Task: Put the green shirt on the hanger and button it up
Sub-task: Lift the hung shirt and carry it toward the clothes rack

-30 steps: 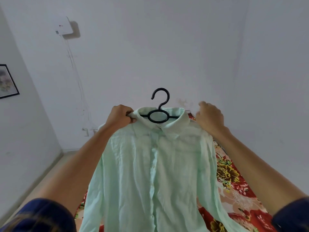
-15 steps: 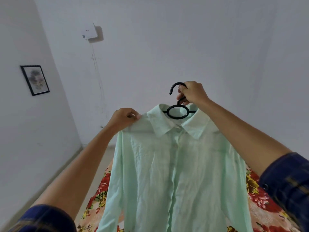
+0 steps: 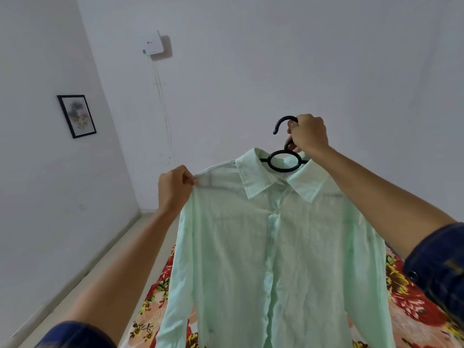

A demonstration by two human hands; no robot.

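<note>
Up at the hook, the right hand (image 3: 307,136) has its fingers curled round the neck of the hanger (image 3: 283,160), just above the black ring that sits inside the collar. To the left of the hanger, the left hand (image 3: 174,188) pinches the shoulder seam of the shirt (image 3: 271,247) between thumb and fingers, pulling the cloth outward. The shirt hangs from the hanger in the air in front of the person, both shoulders over its arms, which show as dark bars through the thin fabric. Its front placket lies closed, and one button can be made out just below the collar; whether every button down the front is fastened cannot be told.

The step in hand looks like settling the shirt squarely on the hanger, with the task near its end. To do it well, the right hand should hold the hook steady and level while the left eases the seam out to the tip of the hanger arm, so the collar stays centred round the ring. A hard tug could drag the far shoulder off.

Below the hanger lies a floral bedspread (image 3: 414,310); left of it, on the wall, hang a framed picture (image 3: 76,116) and a white box (image 3: 152,45) with a cable.
</note>
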